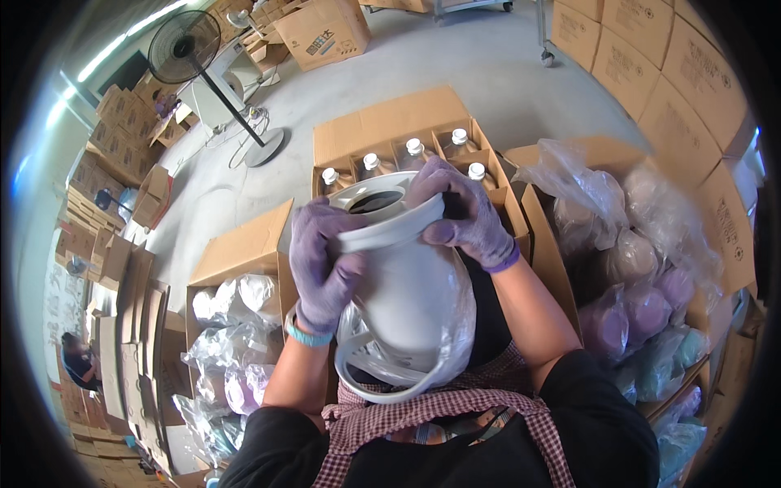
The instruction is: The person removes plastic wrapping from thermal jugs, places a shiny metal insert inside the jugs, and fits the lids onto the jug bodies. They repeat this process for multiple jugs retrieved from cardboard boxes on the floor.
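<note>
Left hand [317,260]: gloved, fingers curled around the near-left edge of the pale rim [386,235]; knit fabric could slide if the grip is mostly on smooth edge.
Right hand [468,211]: gloved, grasping the same rim at its right side, thumb underneath; an uneven pull against the left would twist it.
White vessel [407,297]: tilted, between both hands in front of the apron [423,411]; whether the rim is a separate piece I cannot tell, but if so, the body could drop.
Clear wrap [460,329]: loose around the lower body; likely to snag or make it slip.
Handle loop [352,386]: hangs low by the apron, so it might catch the cloth.
Capped bottles [374,165]: upright in a divided carton [390,126] just beyond; a careless swing could knock them.
Side cartons: bagged pieces left [260,294] and right [630,256]; a fall there could chip something.
</note>
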### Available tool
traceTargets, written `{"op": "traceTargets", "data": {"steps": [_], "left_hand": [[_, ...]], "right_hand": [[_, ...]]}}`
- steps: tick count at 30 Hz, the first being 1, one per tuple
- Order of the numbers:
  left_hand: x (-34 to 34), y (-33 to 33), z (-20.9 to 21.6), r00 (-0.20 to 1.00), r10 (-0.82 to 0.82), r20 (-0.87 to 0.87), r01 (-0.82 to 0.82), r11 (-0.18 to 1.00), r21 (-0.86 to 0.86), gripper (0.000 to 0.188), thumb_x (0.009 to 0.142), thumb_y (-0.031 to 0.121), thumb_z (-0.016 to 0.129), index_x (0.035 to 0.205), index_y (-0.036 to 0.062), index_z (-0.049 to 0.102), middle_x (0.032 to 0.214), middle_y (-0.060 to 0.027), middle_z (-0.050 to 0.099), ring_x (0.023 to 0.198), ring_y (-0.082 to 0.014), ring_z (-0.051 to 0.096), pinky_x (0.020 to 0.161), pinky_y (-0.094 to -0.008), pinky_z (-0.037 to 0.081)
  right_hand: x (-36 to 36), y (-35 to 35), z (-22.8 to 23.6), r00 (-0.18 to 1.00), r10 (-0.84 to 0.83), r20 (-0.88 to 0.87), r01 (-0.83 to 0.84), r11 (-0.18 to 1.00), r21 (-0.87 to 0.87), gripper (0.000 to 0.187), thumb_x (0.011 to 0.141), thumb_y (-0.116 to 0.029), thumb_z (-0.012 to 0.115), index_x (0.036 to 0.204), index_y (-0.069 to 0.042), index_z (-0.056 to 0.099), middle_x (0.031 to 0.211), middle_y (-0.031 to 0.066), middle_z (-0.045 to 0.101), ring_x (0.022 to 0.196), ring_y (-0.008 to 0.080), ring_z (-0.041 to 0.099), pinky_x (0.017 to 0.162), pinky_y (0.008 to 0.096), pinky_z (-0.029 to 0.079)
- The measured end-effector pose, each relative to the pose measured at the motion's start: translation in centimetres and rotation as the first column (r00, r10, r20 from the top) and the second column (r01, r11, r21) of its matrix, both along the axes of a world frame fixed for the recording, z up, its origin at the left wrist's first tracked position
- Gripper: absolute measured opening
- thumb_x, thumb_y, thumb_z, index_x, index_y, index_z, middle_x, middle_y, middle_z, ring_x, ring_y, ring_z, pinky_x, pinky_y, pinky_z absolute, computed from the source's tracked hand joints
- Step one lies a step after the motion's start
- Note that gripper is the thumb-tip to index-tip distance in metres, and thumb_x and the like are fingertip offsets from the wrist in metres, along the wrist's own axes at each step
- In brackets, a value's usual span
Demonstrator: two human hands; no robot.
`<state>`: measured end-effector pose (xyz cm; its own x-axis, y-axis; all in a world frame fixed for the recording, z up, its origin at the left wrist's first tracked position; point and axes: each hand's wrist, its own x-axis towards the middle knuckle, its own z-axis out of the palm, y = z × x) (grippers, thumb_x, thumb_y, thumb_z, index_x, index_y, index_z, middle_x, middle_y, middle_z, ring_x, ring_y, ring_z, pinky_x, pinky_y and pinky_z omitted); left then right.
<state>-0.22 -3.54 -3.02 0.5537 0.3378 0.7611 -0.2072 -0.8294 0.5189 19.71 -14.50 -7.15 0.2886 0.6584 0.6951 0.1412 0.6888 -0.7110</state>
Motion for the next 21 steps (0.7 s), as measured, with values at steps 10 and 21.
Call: {"op": "traceTargets", "data": {"steps": [10, 21], "left_hand": [[1.4, 7.6, -2.7, 0.846, -0.434, 0.310, 0.500, 0.444, -0.744, 0.048, 0.111, 0.038, 0.039, 0.101, 0.0000, 0.066, 0.112, -0.0130, 0.066, 0.121, -0.0255, 0.057, 0.105, -0.0386, 0.045], [4.3, 6.5, -4.9, 0.828, -0.220, 0.516, 0.503, -0.115, -0.857, 0.045, 0.107, 0.044, 0.049, 0.096, 0.0030, 0.062, 0.108, -0.0120, 0.065, 0.111, -0.0235, 0.057, 0.099, -0.0396, 0.048]], "right_hand": [[-4.6, -1.5, 5.6, 0.743, -0.431, 0.512, 0.443, 0.890, 0.106, 0.063, 0.081, -0.054, 0.076, 0.121, -0.008, 0.065, 0.111, 0.0075, 0.059, 0.106, 0.0258, 0.056, 0.105, 0.0461, 0.039], [-8.8, -0.3, 5.6, 0.504, -0.634, 0.587, 0.744, 0.664, 0.079, 0.038, 0.072, -0.032, 0.085, 0.100, -0.012, 0.067, 0.096, 0.0077, 0.058, 0.099, 0.0300, 0.058, 0.097, 0.0452, 0.045]]}}
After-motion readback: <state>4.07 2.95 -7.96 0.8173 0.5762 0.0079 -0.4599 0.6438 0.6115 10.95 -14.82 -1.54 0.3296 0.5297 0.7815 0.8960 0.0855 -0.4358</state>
